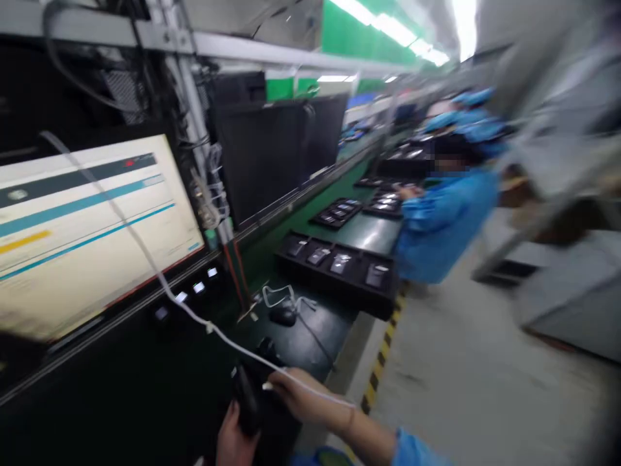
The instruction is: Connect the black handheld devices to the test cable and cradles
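At the bottom centre, my left hand [236,438] is closed round a black handheld device [247,399], which stands roughly upright. Just to its right, my right hand [301,395] pinches the white end of a cable near the device, with a small gap between them. The white cable [189,312] runs from the upper left, across the front of the lit monitor [87,226], and over my right wrist. Another dark object [268,349] lies behind my hands, too blurred to make out.
A black mouse [283,315] sits beyond my hands. A black tray [334,285] of packed devices overhangs the bench edge. Several small lit screens stand below the monitor. A person in blue [436,220] works further along the green bench [376,233].
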The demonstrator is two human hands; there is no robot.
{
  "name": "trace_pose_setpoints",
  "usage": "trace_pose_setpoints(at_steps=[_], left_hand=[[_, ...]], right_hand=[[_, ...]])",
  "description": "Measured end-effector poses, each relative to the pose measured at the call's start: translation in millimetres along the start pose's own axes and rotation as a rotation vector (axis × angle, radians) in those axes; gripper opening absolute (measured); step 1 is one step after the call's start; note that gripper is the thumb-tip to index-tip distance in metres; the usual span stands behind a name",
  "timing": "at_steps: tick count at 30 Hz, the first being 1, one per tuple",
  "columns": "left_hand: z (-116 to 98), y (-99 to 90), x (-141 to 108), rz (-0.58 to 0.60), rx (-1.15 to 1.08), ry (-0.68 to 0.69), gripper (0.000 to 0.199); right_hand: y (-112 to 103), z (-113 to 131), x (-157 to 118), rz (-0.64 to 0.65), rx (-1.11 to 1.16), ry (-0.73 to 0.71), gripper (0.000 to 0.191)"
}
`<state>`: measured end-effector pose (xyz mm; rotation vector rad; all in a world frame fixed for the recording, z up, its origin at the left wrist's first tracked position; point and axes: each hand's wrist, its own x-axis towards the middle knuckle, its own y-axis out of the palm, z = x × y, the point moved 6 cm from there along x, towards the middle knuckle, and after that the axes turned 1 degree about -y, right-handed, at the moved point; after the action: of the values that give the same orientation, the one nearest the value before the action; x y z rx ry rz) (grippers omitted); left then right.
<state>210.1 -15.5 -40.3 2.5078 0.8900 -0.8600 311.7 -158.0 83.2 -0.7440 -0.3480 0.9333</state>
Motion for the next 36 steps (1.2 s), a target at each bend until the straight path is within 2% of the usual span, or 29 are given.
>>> trace_pose_setpoints(at_steps=[2,3,4,6,9,12,17,19,23,28,33,36], left_hand=[[-4.2,-10.0,-32.8,0.187,-0.467,-0.075,0.018],[-12.2,-10.7,-50.0,0.307,-0.643,-0.08,0.027],[-20.8,-11.8,-66.3,0.398,-0.751,-0.073,0.036],[-36.1,-18.4,-93.5,0.471,-0.844,-0.011,0.049],[-45.7,-36.9,-120.8,0.435,-0.864,0.118,0.066],[-38.6,-59.2,-133.3,0.335,-0.835,0.175,0.072],[-13.2,-93.9,-136.1,0.051,-0.901,0.142,0.048],[-6.6,-100.6,-139.3,0.009,-0.925,0.133,0.042],[-4.1,-102.5,-150.6,0.101,-0.888,0.147,0.036],[-1.6,-97.8,-157.3,0.226,-0.819,0.118,0.043],[7.0,-99.0,-152.1,0.219,-0.783,0.058,0.057],[9.3,-99.6,-149.4,0.19,-0.801,0.021,0.066]], right_hand=[[2.2,23.5,-4.1,0.0,0.132,-0.086,0.029],[5.5,35.8,-5.9,0.007,0.184,-0.128,0.03],[9.7,48.5,-8.1,0.014,0.224,-0.172,0.031],[20.4,74.2,-13.8,0.027,0.286,-0.269,0.034],[38.8,105.6,-21.3,0.022,0.347,-0.401,0.034],[54.2,122.0,-20.3,-0.053,0.318,-0.482,0.033],[70.8,131.5,-11.4,-0.107,0.192,-0.527,0.035],[73.5,135.4,-10.7,-0.085,0.111,-0.529,0.035],[76.7,144.4,-13.7,0.038,0.054,-0.497,0.033],[82.9,154.0,-16.5,0.188,0.067,-0.486,0.029],[86.8,156.2,-15.9,0.308,0.016,-0.44,0.028],[84.0,159.0,-17.3,0.328,-0.016,-0.437,0.024]])
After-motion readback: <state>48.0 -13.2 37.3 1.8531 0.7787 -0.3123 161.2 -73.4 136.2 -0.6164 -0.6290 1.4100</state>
